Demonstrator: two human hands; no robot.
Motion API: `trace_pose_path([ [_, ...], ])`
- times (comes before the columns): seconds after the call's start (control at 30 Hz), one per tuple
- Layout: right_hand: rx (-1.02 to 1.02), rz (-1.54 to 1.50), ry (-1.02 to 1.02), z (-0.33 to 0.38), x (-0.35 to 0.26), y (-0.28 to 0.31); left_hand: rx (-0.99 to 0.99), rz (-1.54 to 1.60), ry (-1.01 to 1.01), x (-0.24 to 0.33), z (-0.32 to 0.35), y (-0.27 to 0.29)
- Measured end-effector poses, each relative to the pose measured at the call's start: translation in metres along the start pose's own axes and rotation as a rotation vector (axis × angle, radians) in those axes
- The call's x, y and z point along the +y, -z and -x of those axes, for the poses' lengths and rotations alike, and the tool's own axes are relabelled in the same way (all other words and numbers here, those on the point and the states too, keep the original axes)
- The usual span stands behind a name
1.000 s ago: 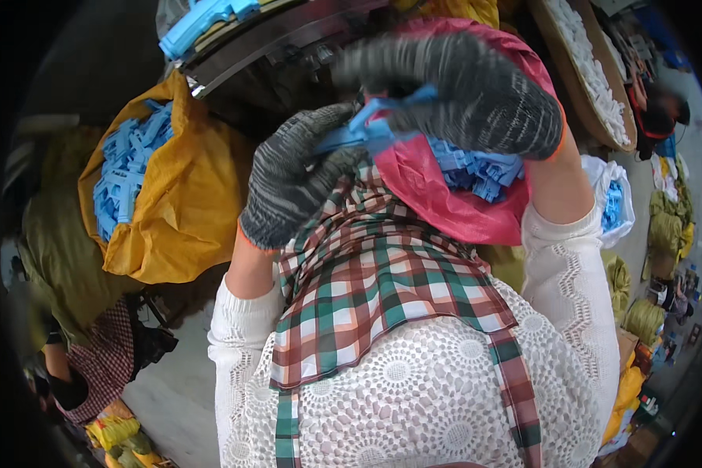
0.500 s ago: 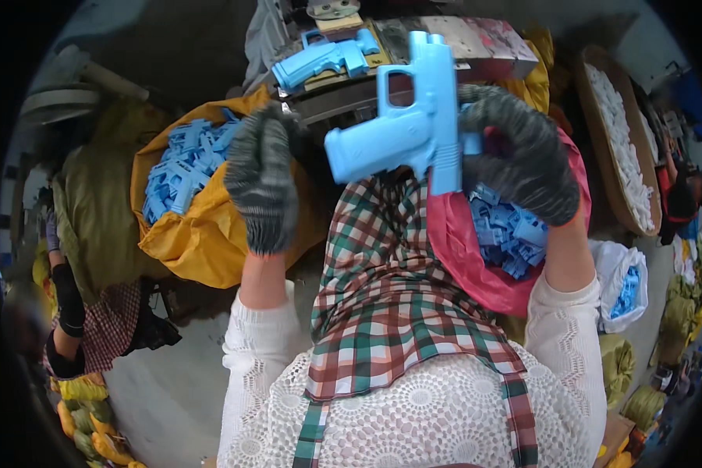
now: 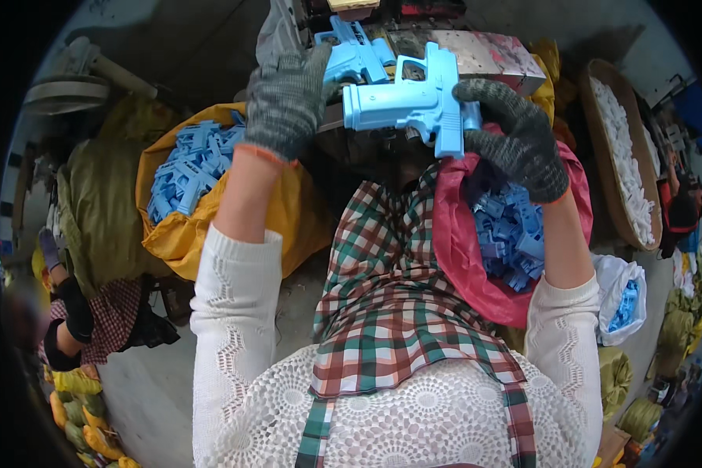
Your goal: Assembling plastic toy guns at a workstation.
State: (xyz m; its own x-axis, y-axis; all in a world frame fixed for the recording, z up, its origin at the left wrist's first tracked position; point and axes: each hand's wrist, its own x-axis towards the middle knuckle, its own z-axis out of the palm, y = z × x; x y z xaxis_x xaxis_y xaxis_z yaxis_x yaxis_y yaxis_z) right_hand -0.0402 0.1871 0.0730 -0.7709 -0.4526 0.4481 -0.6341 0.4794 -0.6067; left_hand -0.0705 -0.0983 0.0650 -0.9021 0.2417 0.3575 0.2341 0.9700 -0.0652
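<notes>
My right hand [image 3: 516, 140], in a grey knit glove, is closed around one end of a light blue toy pistol [image 3: 398, 105] held up in front of me. A small round blue piece [image 3: 471, 115] shows by its fingertips. My left hand [image 3: 288, 101], gloved alike, has its fingers curled against a second light blue toy pistol [image 3: 359, 54] at the machine, partly hidden behind the hand. Left of my knees, a yellow sack [image 3: 203, 246] holds many blue toy pistol pieces [image 3: 187, 171]. A pink sack [image 3: 460, 242] at my right holds smaller blue parts [image 3: 511, 234].
Beyond my hands stands a machine with a stained box [image 3: 491, 56]. An oval tray [image 3: 600, 140] of white parts and a white bag [image 3: 636, 308] with blue pieces stand at the right. Another person's arm [image 3: 72, 312] is at the far left, near an olive sack [image 3: 97, 203].
My left hand has moved up and forward to the toy pistol at the machine, which now lies at a different angle. The pistol in my right hand has turned, its barrel now pointing left.
</notes>
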Motion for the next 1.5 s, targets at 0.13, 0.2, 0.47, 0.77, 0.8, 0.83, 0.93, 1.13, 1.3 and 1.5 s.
trace_pose_path([
  [0.13, -0.044, -0.154, 0.064, -0.037, 0.025, -0.017, 0.285, 0.037, 0.071, -0.014, 0.072, -0.027],
  [0.2, -0.075, 0.002, 0.213, -0.064, 0.026, -0.029, 0.374, -0.175, 0.153, -0.058, 0.109, -0.041],
  [0.47, -0.087, 0.362, 0.389, -0.106, 0.044, -0.045, 0.141, -0.434, 0.539, -0.144, 0.159, -0.035],
  [0.77, -0.630, 0.635, -0.099, 0.124, 0.113, 0.001, -0.518, 0.652, -0.043, -0.021, 0.150, -0.028],
  [0.8, -0.639, 0.670, -0.254, 0.158, 0.135, -0.005, -0.614, 0.664, -0.086, -0.011, 0.147, -0.030],
  [0.83, -0.747, 0.726, -0.414, 0.160, 0.120, -0.018, -0.712, 0.674, -0.118, -0.004, 0.147, -0.033],
  [0.93, -0.799, 0.847, -0.577, 0.187, 0.116, -0.048, -0.773, 0.606, -0.168, 0.015, 0.147, -0.042],
  [1.13, -0.533, 0.582, -0.330, 0.187, 0.149, 0.006, -0.501, 0.818, -0.270, 0.040, 0.143, -0.034],
  [1.3, -0.337, 0.350, -0.143, 0.099, 0.026, 0.038, 0.047, 0.940, -0.293, 0.080, 0.129, -0.033],
  [1.5, -0.155, -0.054, 0.080, 0.040, -0.050, 0.002, -0.307, 1.359, -0.166, 0.095, 0.120, -0.028],
])
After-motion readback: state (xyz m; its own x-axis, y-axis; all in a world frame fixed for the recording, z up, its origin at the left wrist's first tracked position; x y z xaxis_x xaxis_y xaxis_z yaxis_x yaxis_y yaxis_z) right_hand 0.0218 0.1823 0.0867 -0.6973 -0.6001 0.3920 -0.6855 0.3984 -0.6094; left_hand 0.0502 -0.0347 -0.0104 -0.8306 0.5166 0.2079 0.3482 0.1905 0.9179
